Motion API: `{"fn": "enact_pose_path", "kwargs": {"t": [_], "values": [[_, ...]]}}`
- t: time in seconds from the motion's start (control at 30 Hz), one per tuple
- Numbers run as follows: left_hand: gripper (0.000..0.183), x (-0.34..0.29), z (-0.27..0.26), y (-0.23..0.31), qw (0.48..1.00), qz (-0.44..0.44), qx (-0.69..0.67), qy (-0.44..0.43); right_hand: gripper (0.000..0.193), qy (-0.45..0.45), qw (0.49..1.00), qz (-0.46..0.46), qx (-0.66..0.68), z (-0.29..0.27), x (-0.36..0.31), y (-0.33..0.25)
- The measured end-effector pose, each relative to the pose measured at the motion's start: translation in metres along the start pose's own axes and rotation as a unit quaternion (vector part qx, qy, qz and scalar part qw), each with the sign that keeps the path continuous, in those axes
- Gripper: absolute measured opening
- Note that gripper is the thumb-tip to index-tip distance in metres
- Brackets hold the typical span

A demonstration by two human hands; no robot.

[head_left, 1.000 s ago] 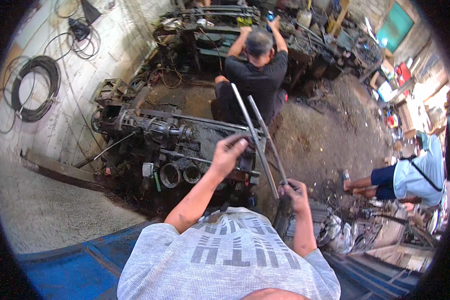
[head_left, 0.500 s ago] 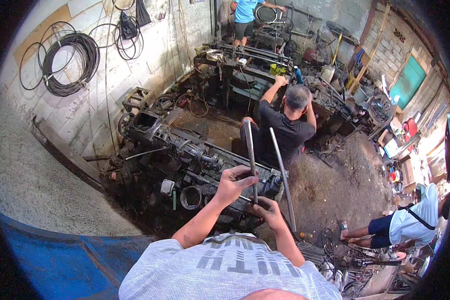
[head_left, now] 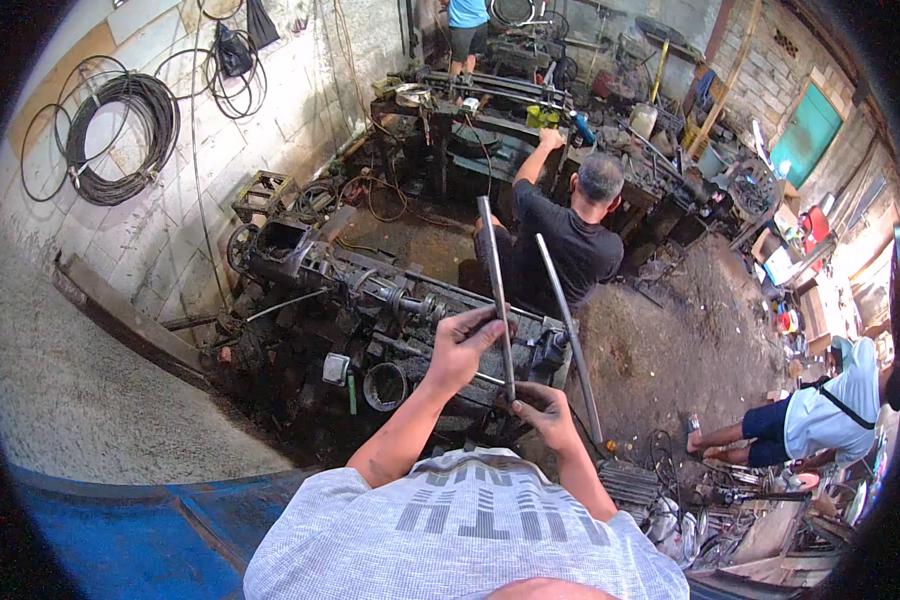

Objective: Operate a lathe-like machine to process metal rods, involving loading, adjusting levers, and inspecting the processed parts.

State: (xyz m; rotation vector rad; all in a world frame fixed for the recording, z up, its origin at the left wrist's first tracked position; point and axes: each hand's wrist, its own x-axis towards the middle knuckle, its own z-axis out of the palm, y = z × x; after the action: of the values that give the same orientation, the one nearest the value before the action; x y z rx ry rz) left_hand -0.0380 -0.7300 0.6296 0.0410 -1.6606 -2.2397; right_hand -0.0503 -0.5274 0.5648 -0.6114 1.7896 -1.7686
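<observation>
Upright in front of me is a metal rod (head_left: 496,265), its top tilted slightly left. My left hand (head_left: 462,348) is closed around its middle, thumb and fingers blackened. Lower down, my right hand (head_left: 544,411) pinches the rod's bottom end between thumb and fingers. A second, longer metal rod (head_left: 567,335) slants just to the right of the first, passing close to my right hand; neither hand is on it. Beyond my hands lies a greasy lathe-like machine (head_left: 400,300) with a round metal can (head_left: 384,386) on its near side.
A person in a black shirt (head_left: 567,240) sits beyond the machine, one arm stretched to a workbench (head_left: 500,118). Another person in a white shirt (head_left: 830,425) bends at the right. Cable coils (head_left: 120,190) hang on the left wall. Scrap metal (head_left: 690,520) lies near right.
My view has shifted a little. The rod leans slightly more to the left, and my right hand has settled at its bottom end. The person in black has turned and lowered one arm.
</observation>
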Motion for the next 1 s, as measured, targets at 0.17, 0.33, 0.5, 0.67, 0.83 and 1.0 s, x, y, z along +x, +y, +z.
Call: {"fn": "enact_pose_path", "kwargs": {"t": [0.17, 0.33, 0.5, 0.67, 0.83, 1.0], "values": [[0.025, 0.019, -0.007, -0.008, 0.999, -0.005, 0.025, 0.048, 0.036, 0.006, 0.997, 0.024, 0.079, 0.001, -0.003, -0.034], [0.022, 0.027, -0.006, -0.008, 0.996, -0.027, -0.010, 0.081, 0.039, -0.020, 0.985, 0.044, 0.167, 0.002, 0.000, -0.044], [0.023, 0.031, -0.004, -0.015, 0.997, -0.042, -0.029, 0.060, 0.037, -0.016, 0.994, 0.021, 0.103, 0.004, 0.001, -0.045], [0.024, 0.033, -0.006, -0.033, 0.987, -0.069, 0.136, -0.058, 0.030, 0.221, 0.920, -0.175, -0.274, 0.011, 0.008, -0.049], [0.027, 0.014, 0.009, -0.066, 0.876, 0.091, 0.449, -0.150, 0.040, 0.171, 0.738, -0.235, -0.608, 0.014, 0.021, -0.068], [0.024, -0.004, 0.021, -0.082, 0.800, 0.153, 0.533, -0.231, 0.036, 0.111, 0.713, -0.106, -0.684, -0.001, 0.023, -0.045]]}}
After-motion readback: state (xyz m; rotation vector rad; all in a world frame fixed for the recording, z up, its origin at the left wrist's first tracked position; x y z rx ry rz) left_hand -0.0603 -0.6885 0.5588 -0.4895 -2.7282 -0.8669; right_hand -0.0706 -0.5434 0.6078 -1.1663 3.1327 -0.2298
